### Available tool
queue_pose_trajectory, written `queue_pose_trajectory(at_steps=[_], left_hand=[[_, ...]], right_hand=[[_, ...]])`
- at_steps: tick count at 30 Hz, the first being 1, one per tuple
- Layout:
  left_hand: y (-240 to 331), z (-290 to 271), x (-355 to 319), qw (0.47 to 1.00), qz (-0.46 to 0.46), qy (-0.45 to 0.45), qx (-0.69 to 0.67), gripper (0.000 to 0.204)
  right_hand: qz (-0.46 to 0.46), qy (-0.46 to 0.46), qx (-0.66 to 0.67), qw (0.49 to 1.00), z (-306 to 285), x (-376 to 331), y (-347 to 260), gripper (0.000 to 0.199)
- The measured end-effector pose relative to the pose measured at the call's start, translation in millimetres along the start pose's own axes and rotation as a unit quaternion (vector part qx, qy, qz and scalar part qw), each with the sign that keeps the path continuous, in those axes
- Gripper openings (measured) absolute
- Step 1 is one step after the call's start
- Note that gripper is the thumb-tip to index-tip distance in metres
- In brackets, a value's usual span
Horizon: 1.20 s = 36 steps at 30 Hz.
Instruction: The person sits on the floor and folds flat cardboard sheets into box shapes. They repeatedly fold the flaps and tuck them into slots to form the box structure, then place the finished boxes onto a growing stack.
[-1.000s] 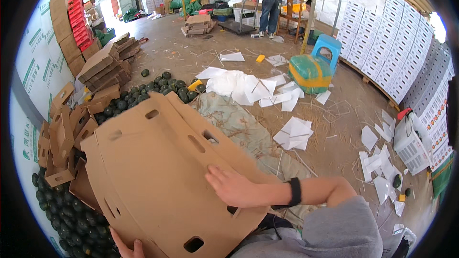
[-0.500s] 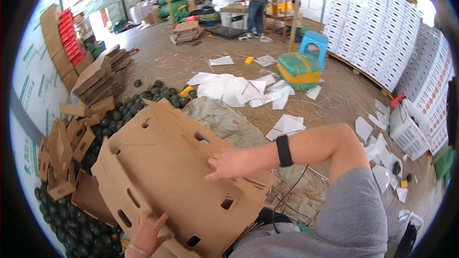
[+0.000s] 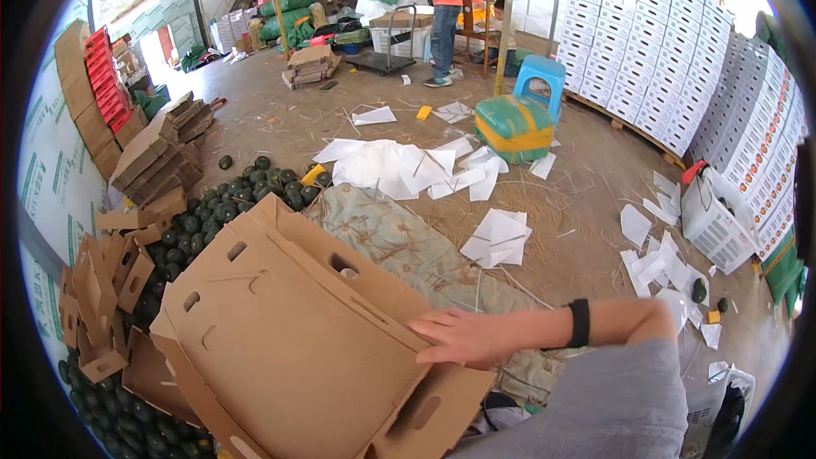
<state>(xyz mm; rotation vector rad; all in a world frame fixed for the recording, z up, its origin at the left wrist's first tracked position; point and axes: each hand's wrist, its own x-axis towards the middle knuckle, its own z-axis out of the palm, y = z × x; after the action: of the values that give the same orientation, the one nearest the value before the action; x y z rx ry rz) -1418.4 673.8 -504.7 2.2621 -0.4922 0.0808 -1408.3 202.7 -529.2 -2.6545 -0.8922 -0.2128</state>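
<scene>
I'm mid-fold on the cardboard box (image 3: 289, 331), lying half-formed over my lap. My right hand (image 3: 463, 336) presses flat, fingers unclenched, on its panel; my left hand is out of sight. Next, I judge, raising the side flaps.

The person's left hand is out of sight behind the large brown corrugated cardboard box (image 3: 289, 331), whose lower corner runs off the bottom edge. The heap of dark green round fruit (image 3: 217, 204) lies partly hidden under the box and stacked flat cartons (image 3: 153, 153).
</scene>
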Motion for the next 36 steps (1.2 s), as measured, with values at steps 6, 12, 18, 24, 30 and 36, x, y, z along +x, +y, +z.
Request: queue_pose_trajectory(at_steps=[6, 12, 18, 24, 30, 36], left_hand=[[-36, 41, -2, 0.934, -0.109, 0.248, -0.232, 0.039], [-63, 34, 68, 0.985, -0.006, 0.169, 0.026, 0.037], [-85, 18, 80, 0.982, 0.113, 0.142, 0.040, 0.045], [-95, 19, 81, 0.941, 0.138, 0.215, 0.221, 0.052], [-106, 15, 78, 0.984, 0.041, 0.163, 0.061, 0.051], [-31, 36, 84, 0.944, 0.091, 0.273, -0.161, 0.045]], right_hand=[[0.169, 0.232, 0.420, 0.861, 43, 15, -11, 0.037], [0.174, 0.203, 0.310, 0.913, 45, 45, 29, 0.036], [0.120, 0.183, 0.240, 0.946, 39, 44, 28, 0.051], [0.164, 0.131, 0.270, 0.940, 32, 56, 15, 0.074], [0.093, 0.213, 0.228, 0.945, 45, 61, 24, 0.053], [0.079, 0.253, 0.286, 0.921, 50, 61, 20, 0.033]])
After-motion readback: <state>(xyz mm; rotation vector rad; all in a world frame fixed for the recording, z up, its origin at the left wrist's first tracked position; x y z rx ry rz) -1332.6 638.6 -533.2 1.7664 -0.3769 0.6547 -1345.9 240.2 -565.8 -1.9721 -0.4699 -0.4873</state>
